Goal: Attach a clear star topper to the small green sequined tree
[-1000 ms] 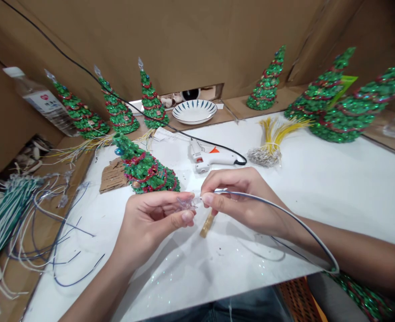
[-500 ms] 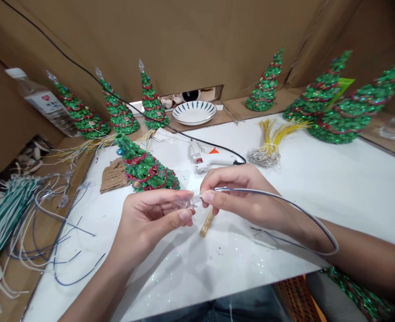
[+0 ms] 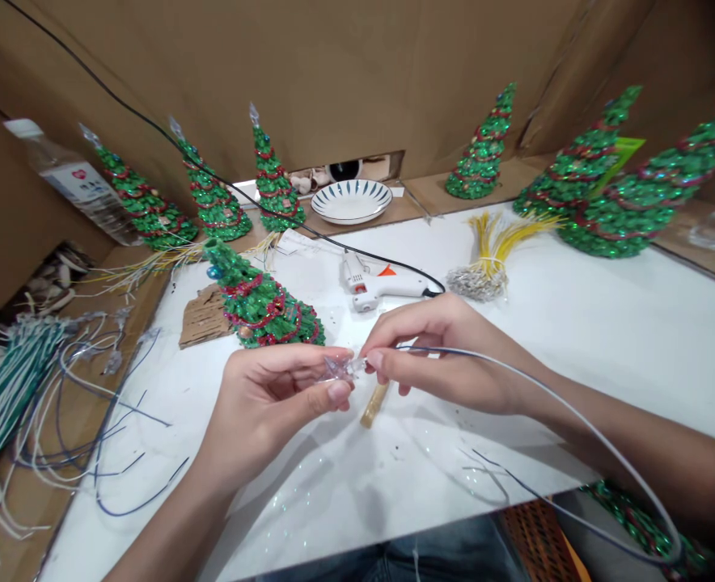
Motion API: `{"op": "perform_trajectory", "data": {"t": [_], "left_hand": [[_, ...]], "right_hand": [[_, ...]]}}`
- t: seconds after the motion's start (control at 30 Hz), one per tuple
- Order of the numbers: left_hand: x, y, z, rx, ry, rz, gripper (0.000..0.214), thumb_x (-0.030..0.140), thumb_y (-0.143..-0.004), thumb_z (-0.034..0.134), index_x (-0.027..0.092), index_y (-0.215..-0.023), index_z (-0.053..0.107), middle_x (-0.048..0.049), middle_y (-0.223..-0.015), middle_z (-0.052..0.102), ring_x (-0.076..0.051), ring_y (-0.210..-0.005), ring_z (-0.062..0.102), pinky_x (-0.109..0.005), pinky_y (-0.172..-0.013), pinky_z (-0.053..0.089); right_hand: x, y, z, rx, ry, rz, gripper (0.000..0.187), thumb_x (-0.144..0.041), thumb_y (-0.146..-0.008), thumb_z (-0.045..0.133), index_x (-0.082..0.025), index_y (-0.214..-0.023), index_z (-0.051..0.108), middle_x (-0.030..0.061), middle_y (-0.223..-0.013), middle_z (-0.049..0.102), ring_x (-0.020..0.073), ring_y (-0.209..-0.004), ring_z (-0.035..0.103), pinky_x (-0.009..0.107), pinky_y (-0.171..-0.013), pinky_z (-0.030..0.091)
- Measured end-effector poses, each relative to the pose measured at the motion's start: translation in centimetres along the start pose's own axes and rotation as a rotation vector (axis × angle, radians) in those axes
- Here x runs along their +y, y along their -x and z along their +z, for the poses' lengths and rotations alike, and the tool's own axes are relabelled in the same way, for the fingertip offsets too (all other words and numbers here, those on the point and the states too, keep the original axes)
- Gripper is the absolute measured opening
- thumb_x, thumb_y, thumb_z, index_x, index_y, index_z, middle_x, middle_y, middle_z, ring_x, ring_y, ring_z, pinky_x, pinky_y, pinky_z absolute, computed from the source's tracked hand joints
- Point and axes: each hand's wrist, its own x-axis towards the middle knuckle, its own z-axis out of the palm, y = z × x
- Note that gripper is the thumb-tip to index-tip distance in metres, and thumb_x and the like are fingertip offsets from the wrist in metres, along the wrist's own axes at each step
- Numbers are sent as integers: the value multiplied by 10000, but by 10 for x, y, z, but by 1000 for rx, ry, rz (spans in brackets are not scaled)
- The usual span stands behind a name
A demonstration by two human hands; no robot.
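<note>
Clear ornament: one star-like piece was held above the surface, between the two hands, in front of a tinsel tree.
Its direction: the spiky end pointed left into the palm and the narrow neck pointed right; the long axis ran nearly level, across the view.
Left grip: the left hand pinched the ornament between thumb and fingers.
Right grip: the right hand pinched the end of a wire pair at the neck; whether the wire sat inside it could not be told.
Wire pair: two strands, one white and one blue, arched right over the forearm and looped back under it, ends pointing left.
Tinsel trees: seven showed, three back left with clear tips, three at right, and one leaning near the left hand.
Glue gun: one, white, lay behind the hands, on a black cord.
Amber stick: one, beneath the right fingers.
Yellow bundle: one, tied, right of the gun.
Containers: one white-capped bottle, contents unclear; one plate with dark strokes round its rim.
</note>
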Motion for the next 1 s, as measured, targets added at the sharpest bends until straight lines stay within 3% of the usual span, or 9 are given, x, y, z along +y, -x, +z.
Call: {"op": "perform_trajectory", "data": {"t": [0.13, 0.23, 0.37, 0.67, 0.83, 1.0], "left_hand": [[2, 2, 4, 48, 10, -14, 209, 73, -633, 785, 186, -808, 772, -25, -680, 745, -116, -545, 667, -177, -547, 583], [2, 3, 4, 67, 38, 16, 215, 61, -641, 776, 203, -802, 772, -9, -692, 747, -96, -555, 663, -148, -551, 572], [0, 2, -2, 1, -53, 78, 244, 77, -658, 775, 235, -843, 769, 1, -743, 756, -99, -607, 680, -149, -586, 578], [-1, 1, -4, 0, -144, 90, 266, 92, -651, 786, 250, -864, 767, -6, -782, 761, -123, -645, 698, -172, -602, 582], [-3, 1, -2, 11, -105, 88, 248, 80, -640, 787, 227, -839, 771, -17, -755, 760, -130, -631, 700, -162, -568, 575], [-1, 0, -1, 10, -41, 55, 249, 40, -631, 775, 208, -815, 771, -24, -745, 760, -149, -638, 711, -181, -570, 591]], "right_hand": [[1, -2, -4, -84, -219, 169, 175, -234, -806, 601, -97, -791, 709, 46, -667, 661, 109, -603, 611, 194, -504, 528], [1, -4, -5, -92, -320, 202, 225, -323, -793, 627, -110, -766, 693, 43, -679, 652, 112, -605, 612, 192, -472, 533], [-2, -4, -3, -113, -376, 234, 285, -390, -795, 621, -118, -712, 640, 36, -700, 631, 95, -569, 587, 173, -402, 498], [0, -1, -1, -192, -385, 206, 298, -372, -871, 557, -95, -791, 629, 47, -760, 633, 81, -609, 595, 158, -450, 516], [5, -1, 2, -154, -402, 167, 354, -435, -822, 618, -86, -765, 635, 48, -716, 643, 76, -578, 601, 180, -516, 534], [6, 0, 5, -98, -363, 132, 300, -381, -822, 634, -86, -767, 649, 40, -679, 647, 78, -578, 609, 181, -554, 525]]}}
